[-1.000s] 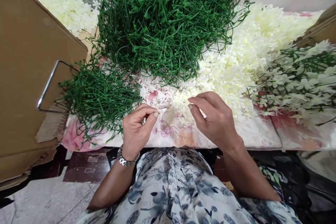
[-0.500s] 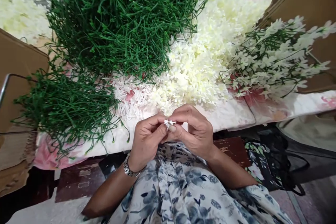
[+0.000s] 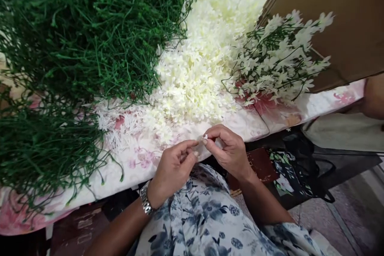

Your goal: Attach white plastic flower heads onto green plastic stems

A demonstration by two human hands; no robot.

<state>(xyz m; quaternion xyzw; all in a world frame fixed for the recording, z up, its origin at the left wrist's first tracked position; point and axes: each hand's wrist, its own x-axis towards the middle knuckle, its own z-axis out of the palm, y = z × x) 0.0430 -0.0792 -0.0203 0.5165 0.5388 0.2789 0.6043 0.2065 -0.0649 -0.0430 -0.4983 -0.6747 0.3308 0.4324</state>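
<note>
My left hand (image 3: 174, 166) and my right hand (image 3: 228, 150) meet at the near edge of a floral cloth (image 3: 129, 164). The right hand's thumb and forefinger pinch a tiny white flower piece (image 3: 205, 137). The left hand's fingers are pinched together just left of it, and I cannot make out what they hold. Behind the hands lies a heap of loose cream-white flower heads (image 3: 198, 68). A scatter of small white spiky pieces (image 3: 120, 128) lies to the left of the hands.
A big tangle of bare green plastic stems (image 3: 78, 36) fills the left side. Finished stems with white flowers (image 3: 279, 60) lie at the right against a brown cardboard box (image 3: 336, 20). A dark bag (image 3: 300, 176) sits on the floor at the right.
Both hands came back from the flower heap to the cloth's near edge and closed together on a small white piece. The view has swung right, so the left cardboard box is out of sight.
</note>
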